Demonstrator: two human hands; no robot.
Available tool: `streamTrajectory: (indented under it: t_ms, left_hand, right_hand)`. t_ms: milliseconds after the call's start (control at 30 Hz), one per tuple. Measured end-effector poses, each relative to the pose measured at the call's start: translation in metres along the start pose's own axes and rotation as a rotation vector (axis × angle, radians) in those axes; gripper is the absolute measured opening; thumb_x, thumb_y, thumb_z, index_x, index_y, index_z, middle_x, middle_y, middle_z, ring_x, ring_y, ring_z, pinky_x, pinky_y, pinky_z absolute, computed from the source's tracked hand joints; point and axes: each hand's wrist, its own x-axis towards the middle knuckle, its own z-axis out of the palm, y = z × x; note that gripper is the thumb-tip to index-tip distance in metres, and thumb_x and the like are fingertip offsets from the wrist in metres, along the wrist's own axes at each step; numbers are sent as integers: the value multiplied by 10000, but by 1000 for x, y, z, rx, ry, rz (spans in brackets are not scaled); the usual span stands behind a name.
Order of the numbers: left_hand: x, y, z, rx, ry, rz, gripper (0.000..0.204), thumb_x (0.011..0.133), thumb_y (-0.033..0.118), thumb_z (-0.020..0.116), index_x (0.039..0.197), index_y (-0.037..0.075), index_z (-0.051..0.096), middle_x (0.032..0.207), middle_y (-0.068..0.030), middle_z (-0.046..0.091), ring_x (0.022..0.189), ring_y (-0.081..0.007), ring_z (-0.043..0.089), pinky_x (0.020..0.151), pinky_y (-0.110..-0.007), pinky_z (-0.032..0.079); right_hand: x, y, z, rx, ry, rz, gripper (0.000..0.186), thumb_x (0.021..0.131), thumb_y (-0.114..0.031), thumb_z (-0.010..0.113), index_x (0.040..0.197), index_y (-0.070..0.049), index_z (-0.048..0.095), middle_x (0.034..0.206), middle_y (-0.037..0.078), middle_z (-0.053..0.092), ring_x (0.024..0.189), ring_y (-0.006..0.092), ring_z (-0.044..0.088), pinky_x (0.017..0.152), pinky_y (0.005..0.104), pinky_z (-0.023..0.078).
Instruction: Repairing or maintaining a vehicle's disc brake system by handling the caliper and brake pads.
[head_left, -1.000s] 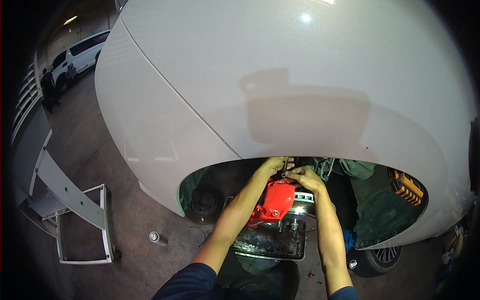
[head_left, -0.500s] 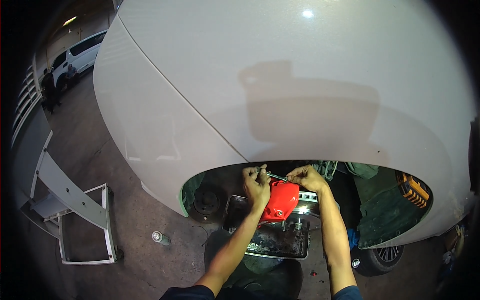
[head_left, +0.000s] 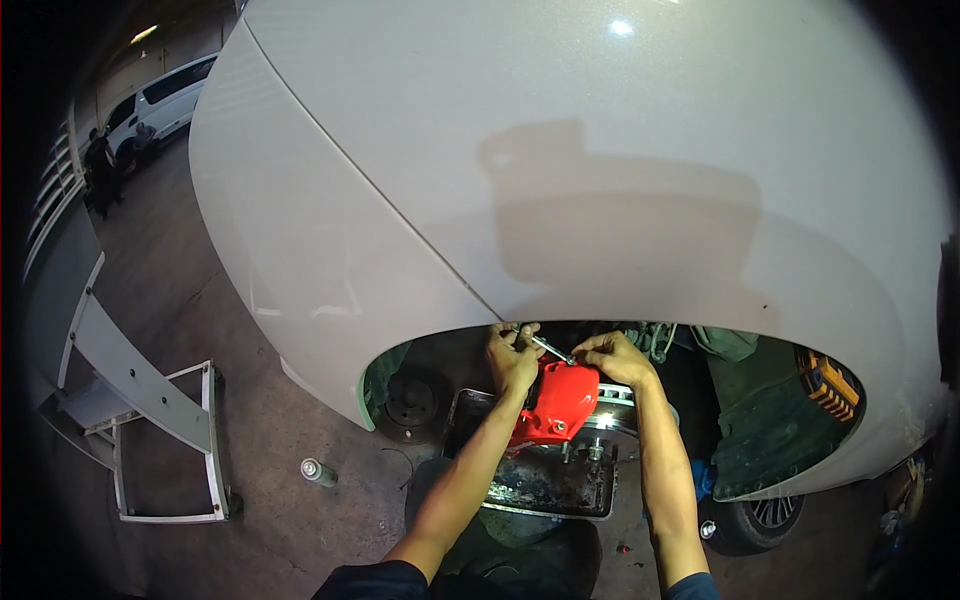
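Beneath the curved pale metal fender [head_left: 400,190], our left hand [head_left: 514,362] pinches a slim silver metal wrench [head_left: 554,350] beside the bulky red metal caliper [head_left: 567,397]; likely light, stiff, perhaps slippery, the wrench wants holding mid-shaft. Whether our right hand [head_left: 616,358] pinches its far end, we cannot tell.

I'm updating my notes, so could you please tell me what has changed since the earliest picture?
The left hand has moved left, and the wrench it holds now slants leftward at the red brake caliper, instead of nearly upright in view. The right hand stays near the wrench's lower end; the caliper stayed put.
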Motion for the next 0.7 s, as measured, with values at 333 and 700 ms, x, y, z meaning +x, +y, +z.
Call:
streamTrajectory:
  t_ms: [333,700]
  left_hand:
    - [-6,2,-6,-93,-90,-179,204,1019,157,504,1141,-5,510,1051,-206,678,814,-287,714,688,-370,626]
    - [-14,3,3,-28,82,-89,236,992,82,515,1153,-89,539,1080,-210,678,838,-254,711,665,-341,633]
  right_hand:
    - [-7,-3,1,-59,9,-24,229,827,-29,662,1042,8,732,920,124,740,841,164,682,810,279,534]
    - [-2,3,-2,6,-21,-71,229,821,-20,679,1041,14,731,919,122,743,837,163,686,807,279,538]
